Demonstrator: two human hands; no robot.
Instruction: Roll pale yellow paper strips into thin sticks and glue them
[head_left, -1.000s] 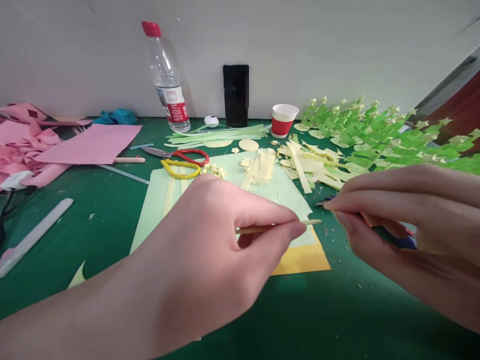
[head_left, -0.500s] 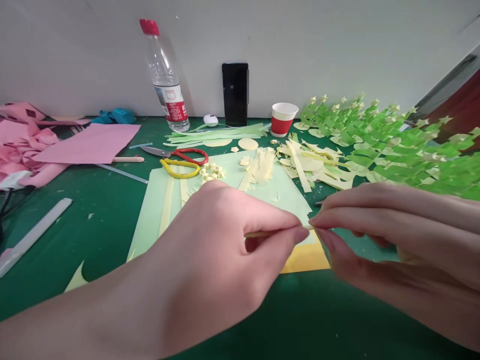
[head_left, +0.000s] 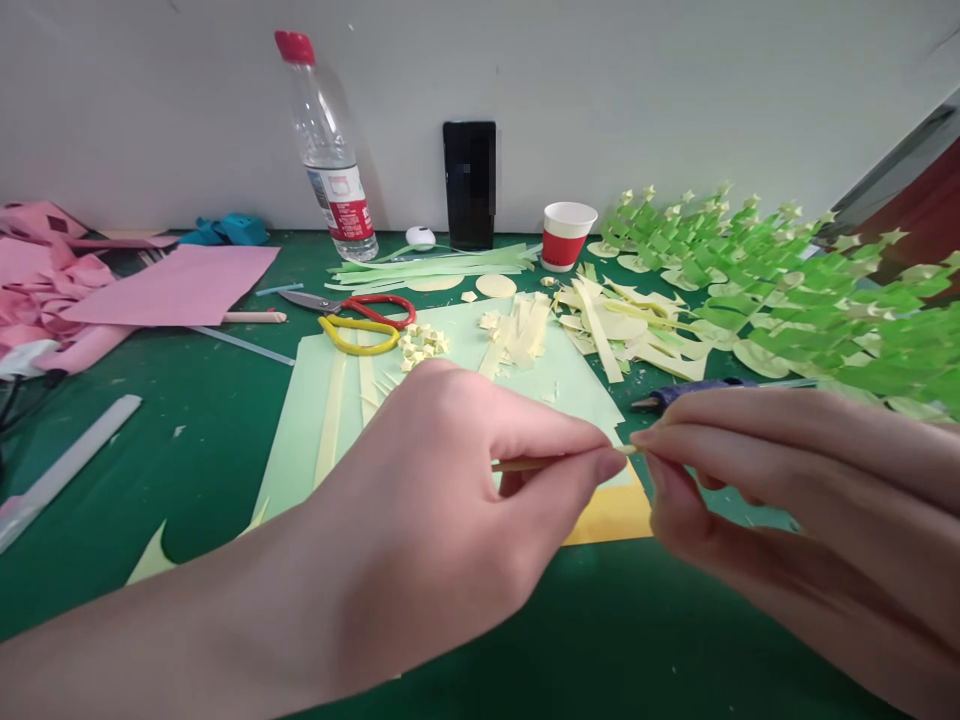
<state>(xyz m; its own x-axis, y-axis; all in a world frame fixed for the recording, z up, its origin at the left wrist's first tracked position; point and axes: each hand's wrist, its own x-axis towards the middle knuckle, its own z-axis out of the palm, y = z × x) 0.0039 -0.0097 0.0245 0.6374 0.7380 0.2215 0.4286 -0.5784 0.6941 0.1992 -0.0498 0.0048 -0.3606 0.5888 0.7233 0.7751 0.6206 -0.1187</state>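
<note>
Between my two hands runs a narrow pale-yellow paper strip (head_left: 627, 450). My left hand (head_left: 457, 490) pinches it between thumb and forefinger, and part of it shows inside that hand's curl. The fingertips of my right hand (head_left: 780, 510) close on its other end, a small gap away. Beneath my hands lie light green sheets (head_left: 585, 400) with a yellow-orange sheet (head_left: 611, 515) under their near edge. On the green sheets rest small folded paper stars (head_left: 424, 346) and a bunch of cut paper strips (head_left: 523, 335). Scissors (head_left: 360, 322) with one red and one yellow handle lie at the sheets' far left.
Behind stand a plastic bottle (head_left: 337, 190), a phone (head_left: 470, 185) and a paper cup (head_left: 568, 238). Green paper plants (head_left: 795, 280) fill the right side. A dark blue pen-like tool (head_left: 686, 393) lies beyond my right hand. Pink paper (head_left: 180, 285) and a white stick (head_left: 67, 470) are left.
My right hand has drawn slightly to the right and down, so more of the strip shows between my fingertips. The pen-like tool behind it has come into fuller view.
</note>
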